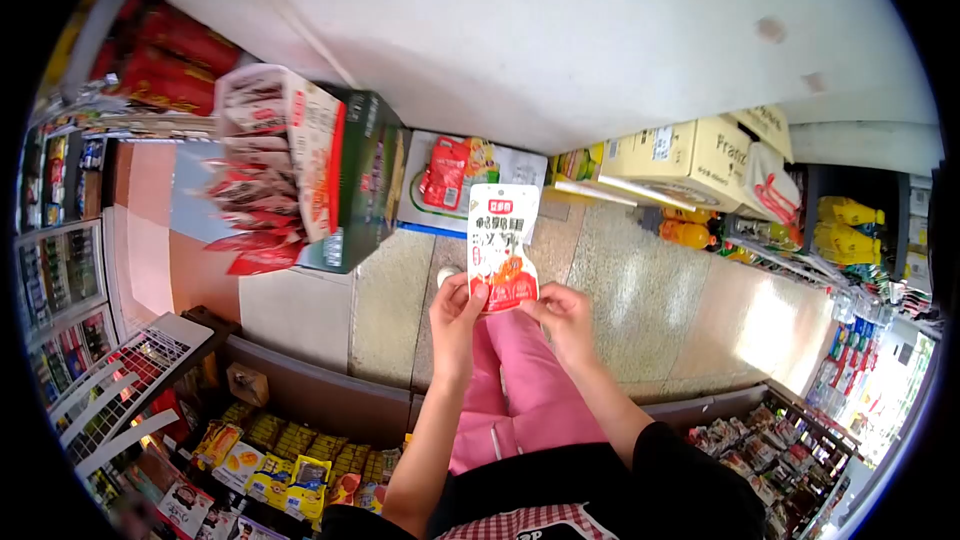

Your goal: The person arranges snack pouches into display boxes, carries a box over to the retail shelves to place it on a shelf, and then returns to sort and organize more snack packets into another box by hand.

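A white and red snack packet [503, 240] is held upright in front of me, its printed face towards the camera. My left hand [456, 318] pinches its lower left corner, thumb on the front. My right hand [562, 318] grips the lower right corner between thumb and fingers. Beyond the packet, a red pouch [443, 172] lies on a white surface with a blue front edge [425, 231]. To the left stands a display box [318, 165] filled with similar red and white packets [258, 155].
Cream cartons [690, 160] are stacked at the right, with orange bottles [690, 230] below. Yellow snack packs [270, 475] fill a low shelf at the lower left. More packaged goods [755, 455] lie in a rack at the lower right. A wire rack [135, 370] juts out at left.
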A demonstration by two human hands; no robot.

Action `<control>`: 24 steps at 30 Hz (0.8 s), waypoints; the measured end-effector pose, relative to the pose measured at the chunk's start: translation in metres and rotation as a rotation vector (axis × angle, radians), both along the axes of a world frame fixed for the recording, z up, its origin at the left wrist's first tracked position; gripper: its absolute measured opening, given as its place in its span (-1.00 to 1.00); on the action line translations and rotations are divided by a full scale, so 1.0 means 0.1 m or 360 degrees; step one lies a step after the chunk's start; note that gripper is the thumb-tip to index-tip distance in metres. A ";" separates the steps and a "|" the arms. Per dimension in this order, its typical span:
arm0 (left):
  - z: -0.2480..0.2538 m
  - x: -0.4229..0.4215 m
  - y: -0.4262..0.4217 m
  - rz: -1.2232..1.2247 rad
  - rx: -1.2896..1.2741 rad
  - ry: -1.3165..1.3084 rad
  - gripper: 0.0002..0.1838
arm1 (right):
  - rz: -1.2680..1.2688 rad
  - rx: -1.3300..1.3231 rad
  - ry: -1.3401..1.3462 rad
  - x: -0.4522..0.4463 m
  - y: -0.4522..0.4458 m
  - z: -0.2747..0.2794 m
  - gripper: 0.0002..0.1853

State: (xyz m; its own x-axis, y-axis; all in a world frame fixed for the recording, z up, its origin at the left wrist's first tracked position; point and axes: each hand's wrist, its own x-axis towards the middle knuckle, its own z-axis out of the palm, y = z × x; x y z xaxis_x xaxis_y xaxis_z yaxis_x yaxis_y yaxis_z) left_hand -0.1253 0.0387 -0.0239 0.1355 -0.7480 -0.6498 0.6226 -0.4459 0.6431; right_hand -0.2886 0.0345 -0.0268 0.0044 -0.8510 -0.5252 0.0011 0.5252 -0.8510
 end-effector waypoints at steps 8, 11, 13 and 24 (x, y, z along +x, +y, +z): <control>1.40 0.77 0.30 -0.0093 -0.0431 -0.0441 -0.84 | 0.0300 -0.0463 0.0068 0.28 -0.53 1.10 -0.48; 1.80 1.09 0.47 -0.0309 -0.0446 -0.0509 -0.82 | 0.0802 -0.0926 0.0345 0.57 -0.93 1.64 -0.41; 1.96 1.25 0.56 -0.0345 -0.0461 -0.0603 -0.79 | 0.1149 -0.0715 0.0103 0.77 -1.11 1.83 -0.52; 2.16 1.67 0.14 -0.0342 -0.0415 -0.1347 -0.78 | 0.1528 -0.0661 -0.0019 1.13 -1.65 2.03 -0.70</control>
